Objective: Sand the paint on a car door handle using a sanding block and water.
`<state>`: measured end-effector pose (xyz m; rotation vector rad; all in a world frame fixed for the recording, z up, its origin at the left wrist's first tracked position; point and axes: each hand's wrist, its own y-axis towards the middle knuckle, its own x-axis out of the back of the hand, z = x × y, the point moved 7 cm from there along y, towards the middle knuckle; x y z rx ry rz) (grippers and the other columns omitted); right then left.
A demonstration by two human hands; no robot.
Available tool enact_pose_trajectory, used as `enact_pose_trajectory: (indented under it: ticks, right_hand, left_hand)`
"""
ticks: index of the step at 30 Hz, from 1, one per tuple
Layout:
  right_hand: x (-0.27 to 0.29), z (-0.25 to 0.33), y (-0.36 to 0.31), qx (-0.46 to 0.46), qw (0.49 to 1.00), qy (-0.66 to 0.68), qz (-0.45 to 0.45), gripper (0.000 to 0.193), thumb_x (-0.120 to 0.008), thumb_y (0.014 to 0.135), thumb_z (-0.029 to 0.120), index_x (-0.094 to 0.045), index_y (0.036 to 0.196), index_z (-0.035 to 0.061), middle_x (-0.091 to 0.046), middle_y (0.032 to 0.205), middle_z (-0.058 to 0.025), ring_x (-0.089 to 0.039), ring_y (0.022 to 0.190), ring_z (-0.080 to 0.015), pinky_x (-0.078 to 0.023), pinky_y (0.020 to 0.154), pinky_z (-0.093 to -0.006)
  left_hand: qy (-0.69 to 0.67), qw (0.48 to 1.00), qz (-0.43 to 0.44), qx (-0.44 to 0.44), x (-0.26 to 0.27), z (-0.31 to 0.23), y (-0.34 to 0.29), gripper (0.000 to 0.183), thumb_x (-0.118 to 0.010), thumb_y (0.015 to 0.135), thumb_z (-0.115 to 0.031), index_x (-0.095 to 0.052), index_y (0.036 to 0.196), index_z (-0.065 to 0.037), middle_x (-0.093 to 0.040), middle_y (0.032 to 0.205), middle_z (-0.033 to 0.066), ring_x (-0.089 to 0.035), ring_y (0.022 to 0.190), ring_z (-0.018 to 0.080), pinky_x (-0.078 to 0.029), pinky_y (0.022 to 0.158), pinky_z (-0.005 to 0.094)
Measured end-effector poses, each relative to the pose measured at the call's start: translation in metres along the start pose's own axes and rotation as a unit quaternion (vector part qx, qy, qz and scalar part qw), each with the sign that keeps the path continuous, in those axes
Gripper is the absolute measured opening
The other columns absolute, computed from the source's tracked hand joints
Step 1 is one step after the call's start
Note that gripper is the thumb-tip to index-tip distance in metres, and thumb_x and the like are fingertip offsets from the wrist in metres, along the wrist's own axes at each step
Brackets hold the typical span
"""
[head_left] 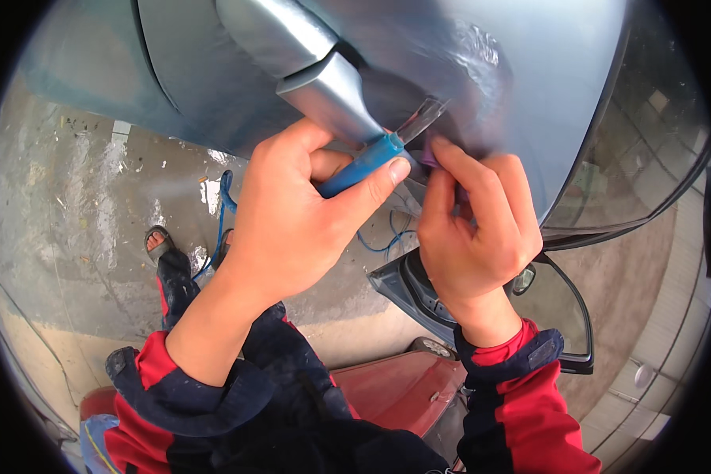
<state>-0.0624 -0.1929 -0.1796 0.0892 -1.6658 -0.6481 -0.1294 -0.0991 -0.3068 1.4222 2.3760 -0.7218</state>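
Note:
My left hand [292, 201] is closed round a blue-handled tool [363, 166], thumb along its side. A flat, shiny, partly see-through blade [423, 118] sticks out of the handle toward the car's grey-blue body panel [561, 71]. Just above my fingers is the silver door handle [328, 91], a dark recess behind it. My right hand [482, 213] is closed, pinching a small purple piece [430, 152] beside the blade, close to the panel. Most of that piece is hidden by the fingers. A wrinkled, glossy patch [478, 51] shows on the panel above my right hand.
A blue hose [223, 205] lies looped on the worn, stained floor [95, 205] by a sandalled foot [159, 242]. Below my right hand is a loose-looking dark door part with glass [557, 308]. A red car panel [399, 387] stands behind. The car's window [640, 134] is at right.

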Motion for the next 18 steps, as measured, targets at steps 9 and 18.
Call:
enact_pose_trajectory:
  ticks: [9, 18]
  right_hand:
    - [0.004, -0.004, -0.002, -0.016, 0.999, -0.036, 0.018, 0.03, -0.076, 0.076, -0.017, -0.081, 0.096, 0.0037, -0.055, 0.071, -0.002, -0.048, 0.056, -0.0093, -0.038, 0.05, -0.0269]
    - [0.004, -0.007, 0.001, -0.017, 0.999, -0.044, 0.016, 0.026, -0.079, 0.08, -0.012, -0.082, 0.099, 0.0052, -0.056, 0.072, -0.002, -0.051, 0.057, -0.0111, -0.041, 0.051, -0.0268]
  left_hand:
    - [-0.017, 1.0, 0.009, 0.006, -0.004, 0.0, 0.002, 0.028, -0.081, 0.099, -0.012, -0.07, 0.122, -0.001, -0.064, 0.072, -0.0067, -0.046, 0.063, -0.0012, -0.03, 0.056, 0.022]
    - [0.026, 0.999, 0.016, 0.017, -0.005, 0.004, 0.004, 0.034, -0.08, 0.1, -0.012, -0.068, 0.129, 0.0, -0.078, 0.092, 0.0019, -0.06, 0.072, -0.0006, -0.044, 0.065, 0.0199]
